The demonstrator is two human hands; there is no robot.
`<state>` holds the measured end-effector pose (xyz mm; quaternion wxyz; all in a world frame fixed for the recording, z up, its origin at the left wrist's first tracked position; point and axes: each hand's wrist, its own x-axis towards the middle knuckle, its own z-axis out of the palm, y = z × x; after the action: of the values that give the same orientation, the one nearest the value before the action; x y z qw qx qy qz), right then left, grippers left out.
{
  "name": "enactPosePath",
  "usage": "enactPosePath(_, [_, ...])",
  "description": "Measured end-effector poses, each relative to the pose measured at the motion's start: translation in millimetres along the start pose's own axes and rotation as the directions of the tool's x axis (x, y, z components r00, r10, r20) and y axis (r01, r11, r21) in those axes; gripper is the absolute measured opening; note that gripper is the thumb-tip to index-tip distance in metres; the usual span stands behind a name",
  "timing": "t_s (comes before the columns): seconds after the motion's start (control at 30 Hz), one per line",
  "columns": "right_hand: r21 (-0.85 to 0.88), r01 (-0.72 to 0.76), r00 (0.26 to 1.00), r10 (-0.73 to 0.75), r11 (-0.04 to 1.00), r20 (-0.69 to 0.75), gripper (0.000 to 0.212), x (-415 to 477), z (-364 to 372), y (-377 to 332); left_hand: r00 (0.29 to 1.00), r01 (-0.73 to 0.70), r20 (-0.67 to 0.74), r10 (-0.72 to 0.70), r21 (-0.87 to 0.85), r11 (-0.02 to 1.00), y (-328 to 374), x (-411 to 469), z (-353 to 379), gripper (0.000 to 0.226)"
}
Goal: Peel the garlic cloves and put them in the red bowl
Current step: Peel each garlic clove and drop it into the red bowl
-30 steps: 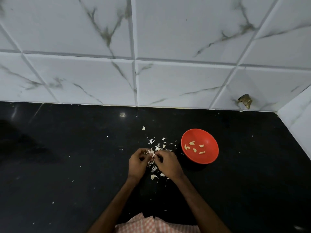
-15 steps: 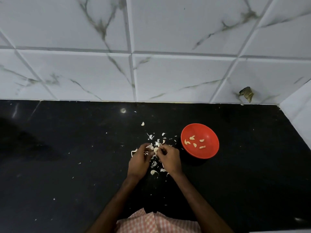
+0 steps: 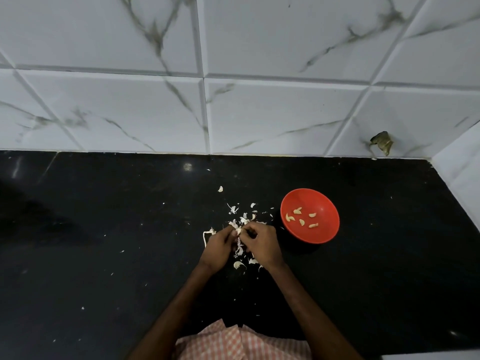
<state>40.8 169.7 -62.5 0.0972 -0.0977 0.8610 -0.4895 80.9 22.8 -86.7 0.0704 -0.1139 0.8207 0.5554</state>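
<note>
The counter (image 3: 104,255) runs wide left of the bowl (image 3: 326,231). A wall (image 3: 259,113) bounds it behind the bowl, and a side wall (image 3: 457,165) stands to the bowl's right. Just left of the bowl, over scattered skins (image 3: 240,219), the left hand (image 3: 219,248) and right hand (image 3: 262,245) meet with fingers curled, pinching one clove (image 3: 238,231). Five peeled cloves (image 3: 297,210) lie in the bowl.

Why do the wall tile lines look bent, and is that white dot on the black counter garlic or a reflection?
Head view: the wide-angle lens bows the grout lines of the wall tiles, most near the edges; head view again, the soft round dot on the counter looks like lamp glare, unlike the crisp skin flakes; the counter's left side is darkest.
</note>
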Motion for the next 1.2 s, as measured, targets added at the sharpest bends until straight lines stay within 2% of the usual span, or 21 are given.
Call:
enactPosePath(0.23, [0.120,-0.072,0.997,0.070,0.990,0.026,0.008,3,-2,2,0.996,0.064,0.073,-0.045,-0.286,0.956,4,-3,1,0.033])
enactPosePath(0.37, [0.087,-0.116,0.993,0.118,0.990,-0.020,0.008,6,-1,5,0.997,0.056,0.074,-0.032,-0.353,0.934,11,-6,-1,0.033])
enactPosePath(0.47, [-0.001,-0.114,0.993,0.114,0.994,-0.040,0.008,8,-5,9,0.998,0.033,0.061,-0.011,-0.373,0.927,18,-7,-4,0.033])
enactPosePath(0.57, [-0.059,-0.121,0.992,0.120,0.991,-0.026,0.017,8,-11,9,1.000,0.019,-0.006,-0.021,-0.292,0.956,14,-4,-6,0.030])
enactPosePath(0.67, [-0.071,-0.045,0.999,0.045,0.996,0.000,0.026,9,-12,9,0.999,-0.013,-0.050,0.006,-0.133,0.991,10,-3,-10,0.023])
enactPosePath(0.83, [0.134,-0.020,0.998,0.011,0.991,0.069,0.020,7,-11,6,0.997,-0.043,-0.062,0.046,0.049,0.998,9,-3,-14,0.014])
enactPosePath(1.0, [0.384,-0.139,0.989,0.110,0.913,0.097,0.015,2,-8,6,0.984,-0.092,-0.153,0.092,0.002,0.996,10,-2,-16,0.005])
enactPosePath(1.1, [0.511,-0.162,0.987,0.146,0.844,0.072,0.015,1,-6,4,0.978,-0.118,-0.170,0.121,0.029,0.993,12,-1,-13,0.016])
enactPosePath(1.2, [0.558,-0.168,0.984,0.172,0.813,0.045,0.017,2,-8,4,0.980,-0.076,-0.177,0.094,0.110,0.991,7,-1,-14,0.015])
